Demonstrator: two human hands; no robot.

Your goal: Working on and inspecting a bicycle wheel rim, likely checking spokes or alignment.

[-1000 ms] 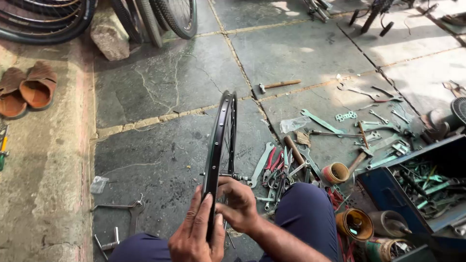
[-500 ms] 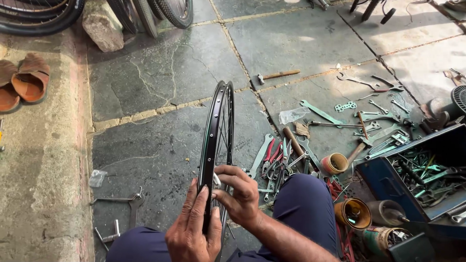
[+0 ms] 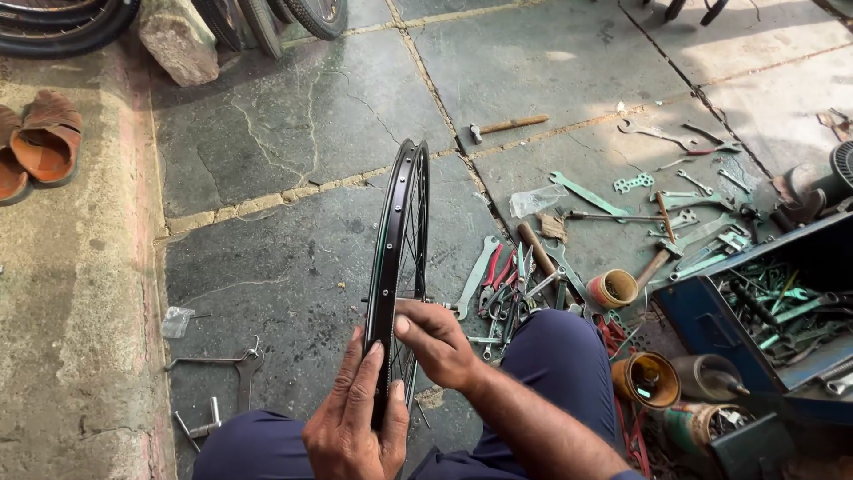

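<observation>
A black bicycle wheel rim (image 3: 397, 258) with thin metal spokes stood upright on its edge on the grey stone floor, seen almost edge-on. It carried no tyre. Its near part rose between the person's knees, and its far part leaned slightly to the right.

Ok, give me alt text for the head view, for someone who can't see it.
A seated person's left hand grips a black bicycle rim held upright on a stone floor, while the right hand reaches in at its spokes. Tools lie scattered to the right, beside a blue toolbox.
</observation>
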